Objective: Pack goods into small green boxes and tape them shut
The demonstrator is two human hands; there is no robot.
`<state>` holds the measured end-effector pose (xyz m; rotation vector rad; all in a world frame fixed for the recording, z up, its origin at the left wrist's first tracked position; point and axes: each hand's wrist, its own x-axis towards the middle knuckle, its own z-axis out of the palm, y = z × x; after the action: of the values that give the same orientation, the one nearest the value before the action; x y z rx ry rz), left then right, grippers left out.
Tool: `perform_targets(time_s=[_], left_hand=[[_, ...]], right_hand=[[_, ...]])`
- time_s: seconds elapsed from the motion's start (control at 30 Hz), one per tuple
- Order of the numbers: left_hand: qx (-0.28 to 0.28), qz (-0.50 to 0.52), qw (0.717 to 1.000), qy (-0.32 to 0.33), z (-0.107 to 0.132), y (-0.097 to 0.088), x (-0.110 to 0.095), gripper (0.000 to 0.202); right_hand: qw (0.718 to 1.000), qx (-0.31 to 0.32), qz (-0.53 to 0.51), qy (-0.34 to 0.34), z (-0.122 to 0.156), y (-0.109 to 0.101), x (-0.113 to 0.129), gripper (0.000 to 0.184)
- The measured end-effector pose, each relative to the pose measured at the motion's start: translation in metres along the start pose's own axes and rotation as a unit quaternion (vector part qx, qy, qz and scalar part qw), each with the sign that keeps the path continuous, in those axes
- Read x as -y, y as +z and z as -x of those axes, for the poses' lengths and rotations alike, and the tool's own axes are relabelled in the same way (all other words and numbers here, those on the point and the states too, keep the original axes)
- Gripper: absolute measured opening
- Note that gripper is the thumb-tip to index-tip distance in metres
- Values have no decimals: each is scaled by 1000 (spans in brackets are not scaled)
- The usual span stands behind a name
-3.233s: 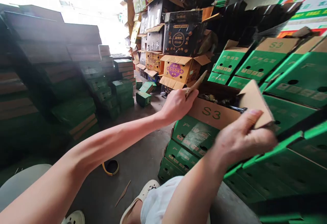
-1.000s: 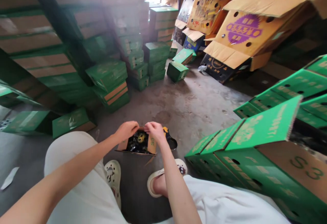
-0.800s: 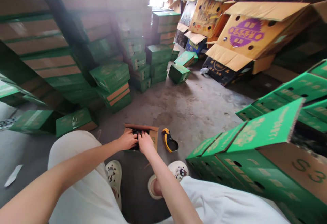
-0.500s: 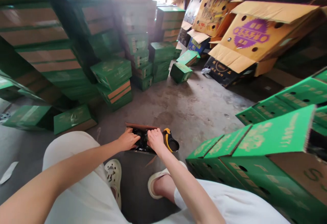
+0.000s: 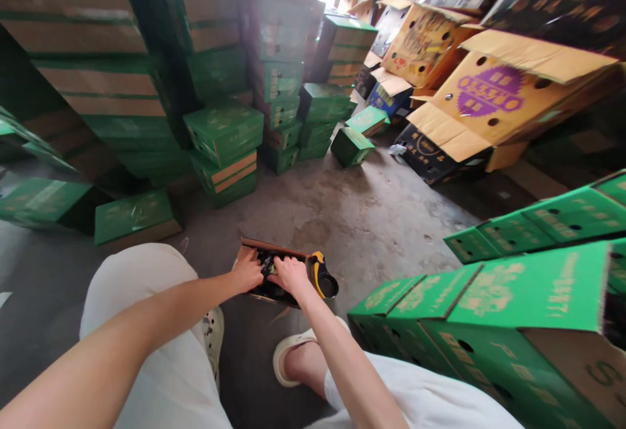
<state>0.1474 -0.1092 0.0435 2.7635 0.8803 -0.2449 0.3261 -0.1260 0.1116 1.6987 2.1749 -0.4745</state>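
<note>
An open cardboard box [image 5: 288, 248] lies on the floor between my feet, with shiny black plastic [image 5: 267, 263] inside it. My left hand [image 5: 248, 272] reaches in over the left part, its fingers bent and closed on the plastic. From the other side my right hand [image 5: 290, 274] pinches the same plastic near the middle, fingers pointing left. Something small and pale shows between the two hands, too blurred to name. A yellow and black tape dispenser [image 5: 320, 275] stands against the box's right end. The fingertips are partly hidden in the box.
Green cartons [image 5: 518, 285] are lined up close on my right. More green boxes [image 5: 225, 132] are stacked at the left and back, and one box [image 5: 137, 215] lies beside my left knee. Tan and black cartons [image 5: 493, 93] pile up at the back right. Concrete floor [image 5: 362, 214] lies ahead.
My view has shifted slightly. My right hand has moved left, closer to my left hand over the plastic. More of the box's right end and left flap shows now.
</note>
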Motion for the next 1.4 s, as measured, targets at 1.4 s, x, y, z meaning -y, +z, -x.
perform_targets(time_s=[1.4], left_hand=[[55,-33,992,-105,6,-30,-4,45]], right_hand=[[967,-34,-150,202,-4,20,12,54]])
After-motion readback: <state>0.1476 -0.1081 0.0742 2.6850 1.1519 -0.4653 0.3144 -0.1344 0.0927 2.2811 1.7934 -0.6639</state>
